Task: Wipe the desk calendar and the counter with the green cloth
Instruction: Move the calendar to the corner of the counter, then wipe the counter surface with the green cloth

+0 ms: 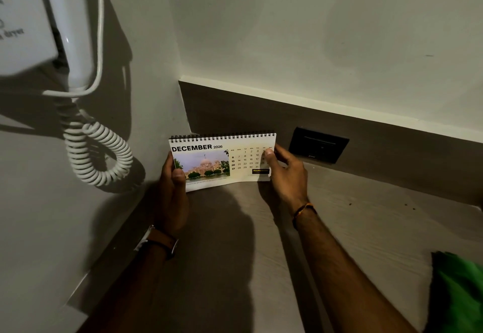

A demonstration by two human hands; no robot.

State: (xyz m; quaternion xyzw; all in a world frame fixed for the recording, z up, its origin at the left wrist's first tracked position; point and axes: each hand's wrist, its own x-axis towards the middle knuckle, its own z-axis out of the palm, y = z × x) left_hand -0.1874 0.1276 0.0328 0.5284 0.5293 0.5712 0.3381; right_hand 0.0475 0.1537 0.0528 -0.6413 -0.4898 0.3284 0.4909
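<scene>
A spiral-bound desk calendar (222, 161) showing December 2026 and a photo of a domed building stands in the far corner of the grey counter (366, 228). My left hand (172, 191) grips its left edge, thumb on the photo. My right hand (285, 176) holds its right edge, thumb over the date grid. The green cloth (460, 293) lies bunched on the counter at the lower right, apart from both hands and partly cut off by the frame edge.
A white wall-mounted hair dryer (34, 24) with a coiled cord (99, 155) hangs on the left wall, close to the calendar. A black socket plate (318, 144) sits in the dark backsplash behind my right hand. Small dark specks (350, 204) dot the counter.
</scene>
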